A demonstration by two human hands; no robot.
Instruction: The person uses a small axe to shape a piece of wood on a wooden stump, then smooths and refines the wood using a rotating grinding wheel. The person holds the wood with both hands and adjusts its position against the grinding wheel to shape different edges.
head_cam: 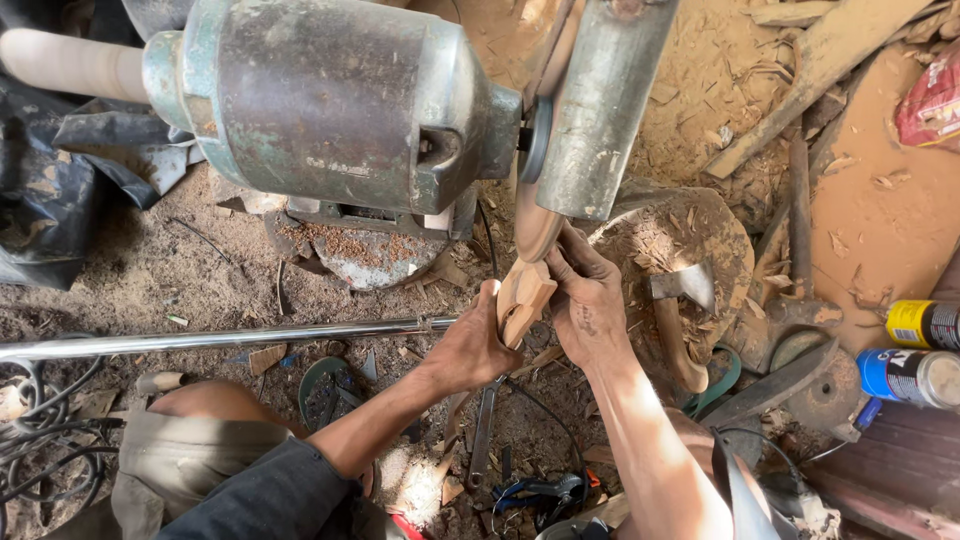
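A person seated on a sawdust-strewn floor presses a carved wooden piece (524,300) up against the sanding disc (537,215) of a bench grinder (330,100). The left hand (472,345) clenches the piece from below; the right hand (588,300) wraps its upper side, fingers (570,255) just beside the disc. The risk appears plain: a slip or a snag could likely pull bare fingertips onto the abrasive, or kick the wood free toward the hatchet (680,300) lying near.

wooden piece (524,296) partly hidden behind guard (600,110).
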